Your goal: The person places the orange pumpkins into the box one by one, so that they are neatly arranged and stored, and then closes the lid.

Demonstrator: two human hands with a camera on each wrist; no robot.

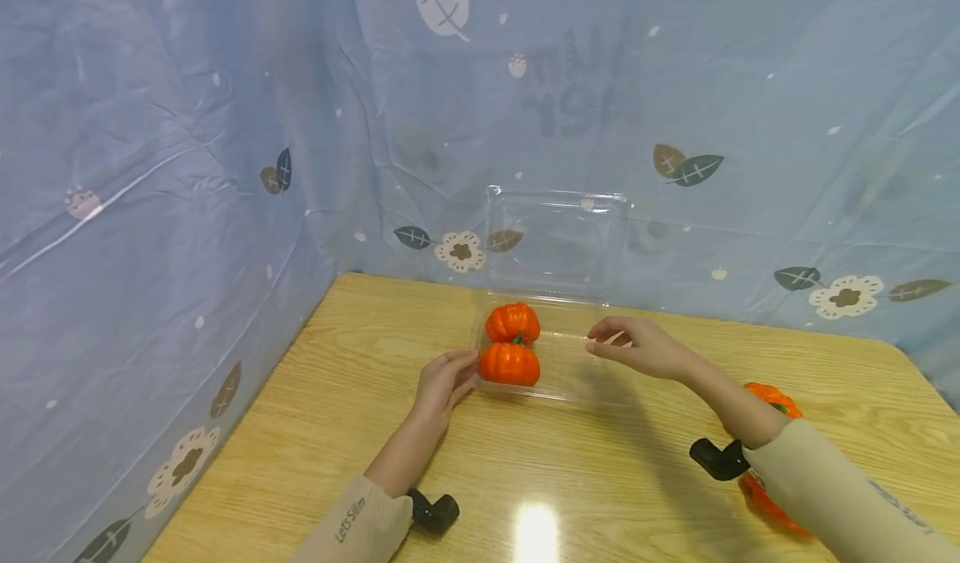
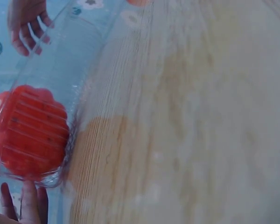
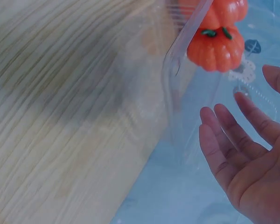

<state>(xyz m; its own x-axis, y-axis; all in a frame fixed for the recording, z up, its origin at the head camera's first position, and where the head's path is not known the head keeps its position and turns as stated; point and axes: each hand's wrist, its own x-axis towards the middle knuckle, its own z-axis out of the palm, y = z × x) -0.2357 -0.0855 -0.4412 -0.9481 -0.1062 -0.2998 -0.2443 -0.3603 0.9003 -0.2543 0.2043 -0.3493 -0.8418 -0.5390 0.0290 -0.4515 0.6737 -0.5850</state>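
A clear plastic clamshell box (image 1: 573,389) lies on the table with its lid (image 1: 555,238) raised against the cloth behind. Two small orange toy pumpkins (image 1: 510,364) with green stems sit one behind the other in its left half. My left hand (image 1: 442,384) is at the box's left side, its fingertips right at the wall beside the front pumpkin. In the left wrist view those fingers (image 2: 29,200) reach out fairly straight toward the box end. Over the box's right end hovers my right hand (image 1: 637,346), fingers loosely bent and apart, nothing held, as the right wrist view also shows.
More orange pumpkins (image 1: 772,398) lie at the right of the wooden table (image 1: 360,321), partly hidden by my right forearm. A blue patterned cloth (image 1: 300,88) hangs along the back and left table edges. Each wrist wears a black camera mount (image 1: 433,513).
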